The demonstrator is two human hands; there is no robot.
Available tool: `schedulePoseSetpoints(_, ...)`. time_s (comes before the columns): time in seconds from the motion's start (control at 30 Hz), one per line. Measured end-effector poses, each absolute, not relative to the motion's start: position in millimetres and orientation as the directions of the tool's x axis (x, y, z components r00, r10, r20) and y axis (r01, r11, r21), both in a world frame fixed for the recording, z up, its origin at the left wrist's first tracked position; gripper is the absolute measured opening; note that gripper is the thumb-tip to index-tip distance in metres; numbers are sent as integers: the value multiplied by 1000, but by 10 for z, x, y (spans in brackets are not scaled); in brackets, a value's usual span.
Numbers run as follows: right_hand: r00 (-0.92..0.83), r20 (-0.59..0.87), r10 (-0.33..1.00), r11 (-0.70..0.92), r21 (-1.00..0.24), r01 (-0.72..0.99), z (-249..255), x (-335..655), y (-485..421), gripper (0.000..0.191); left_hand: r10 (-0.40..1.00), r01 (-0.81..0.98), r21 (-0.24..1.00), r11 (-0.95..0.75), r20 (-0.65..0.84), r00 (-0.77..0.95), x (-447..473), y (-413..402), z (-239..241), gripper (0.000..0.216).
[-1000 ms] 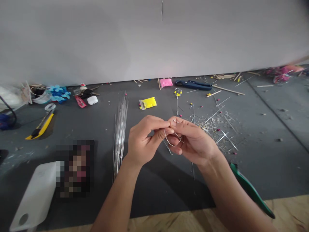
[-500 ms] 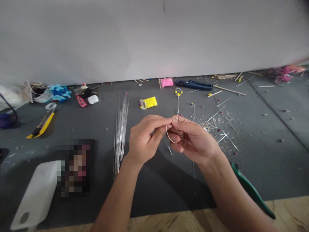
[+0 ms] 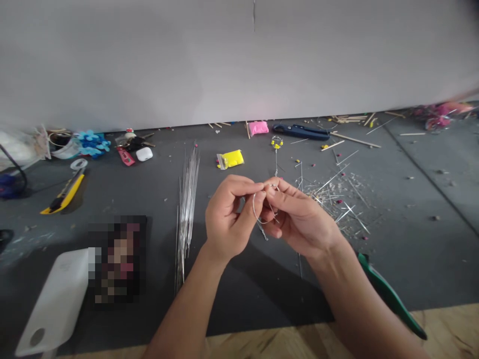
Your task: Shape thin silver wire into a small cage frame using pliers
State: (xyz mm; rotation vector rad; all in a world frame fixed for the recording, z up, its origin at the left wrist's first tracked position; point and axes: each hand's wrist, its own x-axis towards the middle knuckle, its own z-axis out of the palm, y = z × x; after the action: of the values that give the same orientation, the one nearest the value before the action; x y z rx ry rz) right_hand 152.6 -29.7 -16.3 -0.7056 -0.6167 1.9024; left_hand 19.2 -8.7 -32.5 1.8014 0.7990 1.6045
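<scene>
- The left hand (image 3: 234, 214) pinches a thin silvery metal wire bent into a rounded loop (image 3: 254, 207) between thumb and forefinger.
- The right hand (image 3: 303, 214) grips the same loop with its thumb and forefinger, the other fingers curled beneath; the two hands meet at the fingertips.
- The loop sits between the hands, its curve hanging below the left thumb and its far side crossing in front of the right fingers.
- A short twisted silver wire end (image 3: 264, 233) shows just below the fingertips; whether it joins the loop cannot be told.
- Just left of the left hand lies a long bundle of straight silver wires (image 3: 187, 199).
- Beyond the fingertips lies a round wire ornament with yellow beads (image 3: 276, 143) on a thin wire stem, with a small clear bag of yellow material (image 3: 232, 159) to its left.
- Farther beyond the hands are a small bright pink packet (image 3: 258, 128) and, beside it, a dark blue long-handled tool (image 3: 301, 131).
- Right of the right hand spread loose silver wire clippings (image 3: 348, 207); a green curved tool handle (image 3: 392, 296) lies beside the right forearm.
- Well left of the left hand are a yellow-and-black utility knife (image 3: 65, 194) and, nearer the person, a white rounded oblong slab (image 3: 56, 299).
</scene>
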Motion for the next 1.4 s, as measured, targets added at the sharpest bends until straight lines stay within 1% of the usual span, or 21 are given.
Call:
schedulePoseSetpoints(0.1, -283, -214, 935, -345, -740, -578, -132, 1538, -300, 14, 763, 137, 752, -644, 620, 182, 113, -48, -281, 17)
schedulePoseSetpoints(0.17, -211, -215, 954, -296, -795, -530, -119, 1553, -293, 14, 796, 155, 790, -593, 546, 262, 53, -29, -253, 21)
schedulePoseSetpoints(0.23, -147, -208, 967, -253, -842, -476, -119, 1567, -281, 13, 831, 136, 843, -520, 462, 310, 14, -26, -234, 24)
schedulePoseSetpoints(0.3, -107, -196, 975, -223, -879, -423, -129, 1580, -268, 13, 857, 132, 874, -467, 411, 313, 4, -36, -222, 22)
schedulePoseSetpoints(0.37, -86, -186, 979, -205, -900, -384, -144, 1591, -258, 13, 875, 175, 877, -448, 390, 287, 15, -50, -211, 19)
schedulePoseSetpoints(0.47, -78, -182, 980, -198, -915, -351, -160, 1602, -251, 12, 876, 293, 832, -471, 402, 265, 37, -63, -183, 16)
schedulePoseSetpoints(0.57, -70, -188, 980, -200, -921, -335, -163, 1608, -247, 12, 845, 411, 738, -535, 453, 284, 48, -64, -152, 13)
schedulePoseSetpoints(0.67, -62, -200, 978, -209, -925, -318, -157, 1615, -242, 11, 794, 475, 638, -606, 521, 313, 58, -68, -138, 10)
schedulePoseSetpoints(0.73, -61, -206, 977, -215, -929, -302, -156, 1625, -241, 11, 783, 497, 610, -617, 533, 319, 66, -77, -140, 9)
schedulePoseSetpoints(0.77, -63, -207, 976, -216, -931, -294, -156, 1632, -241, 11, 792, 505, 614, -607, 523, 315, 68, -82, -143, 9)
schedulePoseSetpoints(0.83, -74, -204, 976, -216, -940, -265, -162, 1650, -243, 12, 832, 506, 662, -553, 473, 292, 72, -93, -151, 8)
schedulePoseSetpoints(0.97, -88, -183, 979, -195, -968, -156, -186, 1687, -244, 13, 926, 421, 830, -366, 282, 251, 73, -99, -163, 8)
schedulePoseSetpoints(1.03, -91, -178, 980, -188, -976, -107, -194, 1694, -244, 14, 950, 380, 880, -285, 205, 238, 76, -92, -162, 10)
schedulePoseSetpoints(1.17, -80, -171, 982, -176, -983, -53, -182, 1678, -247, 14, 969, 346, 914, -213, 152, 195, 86, -72, -147, 8)
schedulePoseSetpoints(1.3, -36, -155, 987, -157, -986, -60, -155, 1663, -248, 8, 975, 308, 935, -175, 121, 185, 90, -58, -137, 11)
schedulePoseSetpoints(1.4, -14, -144, 990, -144, -988, -50, -156, 1671, -243, 9, 977, 292, 944, -152, 100, 186, 87, -54, -129, 12)
